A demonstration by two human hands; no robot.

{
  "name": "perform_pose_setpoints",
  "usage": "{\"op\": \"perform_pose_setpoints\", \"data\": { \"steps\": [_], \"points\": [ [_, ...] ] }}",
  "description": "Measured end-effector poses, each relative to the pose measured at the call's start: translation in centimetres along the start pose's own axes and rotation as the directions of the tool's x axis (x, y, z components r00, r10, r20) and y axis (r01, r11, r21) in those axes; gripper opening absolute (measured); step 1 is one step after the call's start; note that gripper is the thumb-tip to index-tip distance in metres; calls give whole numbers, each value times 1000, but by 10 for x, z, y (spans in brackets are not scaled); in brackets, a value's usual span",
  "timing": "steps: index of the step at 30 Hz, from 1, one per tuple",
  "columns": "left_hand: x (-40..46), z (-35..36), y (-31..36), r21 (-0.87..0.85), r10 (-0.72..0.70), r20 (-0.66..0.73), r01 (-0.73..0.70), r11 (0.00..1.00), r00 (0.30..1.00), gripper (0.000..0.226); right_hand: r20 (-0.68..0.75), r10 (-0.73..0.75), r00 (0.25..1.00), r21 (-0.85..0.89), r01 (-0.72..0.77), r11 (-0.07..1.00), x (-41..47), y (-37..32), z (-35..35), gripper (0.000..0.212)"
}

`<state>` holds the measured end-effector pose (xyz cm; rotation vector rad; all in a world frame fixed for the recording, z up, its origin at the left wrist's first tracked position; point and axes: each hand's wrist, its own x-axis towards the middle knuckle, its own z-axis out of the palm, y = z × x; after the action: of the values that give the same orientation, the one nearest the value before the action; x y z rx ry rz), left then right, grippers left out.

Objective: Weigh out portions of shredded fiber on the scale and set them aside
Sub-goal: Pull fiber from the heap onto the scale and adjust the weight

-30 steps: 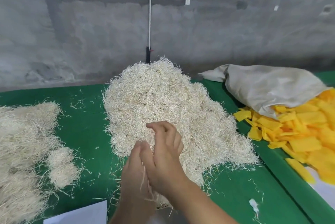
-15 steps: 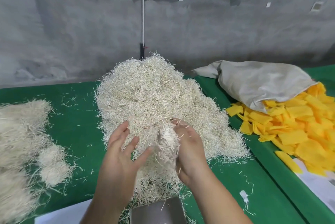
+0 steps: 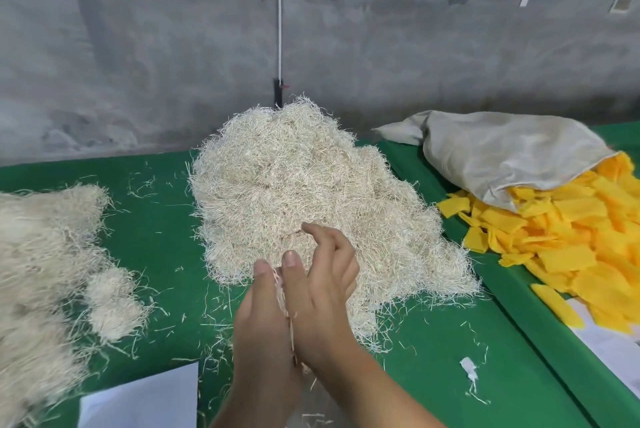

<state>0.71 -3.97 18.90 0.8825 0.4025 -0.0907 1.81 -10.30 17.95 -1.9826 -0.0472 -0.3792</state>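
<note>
A big pile of pale shredded fiber lies on the green table, straight ahead. In front of it, my left hand and my right hand are pressed palm to palm. A thin tuft of fiber shows in the gap between them. The left fingers are straight, and the right fingers are loosely bent over the pile's near edge. A sliver of grey surface shows between my forearms at the bottom; I cannot tell whether it is the scale.
Set-aside fiber is heaped at the left, with small clumps beside it. A white sheet lies at the bottom left. At the right, a grey sack spills yellow pieces. A concrete wall stands behind the table.
Half a second ago my hands were apart and the right one gripped a thick clump. Now they are pressed together again with only a thin tuft showing between them.
</note>
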Motion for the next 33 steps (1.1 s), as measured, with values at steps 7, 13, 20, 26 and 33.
{"op": "perform_pose_setpoints", "data": {
  "steps": [7, 13, 20, 26, 33],
  "points": [
    [6, 9, 33, 42, 217, 70, -220, 975, 974, 33, 186, -70, 980, 302, 11, 953, -17, -33, 2, 58],
    [-4, 13, 14, 489, 550, 280, -610, 623, 787, 47, 39, 111, 993, 535, -115, 837, 13, -39, -30, 18],
    [-22, 12, -11, 66, 146, -8, -145, 987, 989, 51, 32, -5, 999, 417, -9, 909, 6, -22, -16, 52],
    [-15, -3, 9, -223, -184, 328, 265, 938, 927, 51, 87, -269, 959, -304, 282, 910, 1, 14, -4, 46],
    [17, -9, 13, 206, 254, 14, -251, 946, 967, 39, 458, -166, 873, 187, 88, 978, 10, 12, -8, 64]
  ]
}}
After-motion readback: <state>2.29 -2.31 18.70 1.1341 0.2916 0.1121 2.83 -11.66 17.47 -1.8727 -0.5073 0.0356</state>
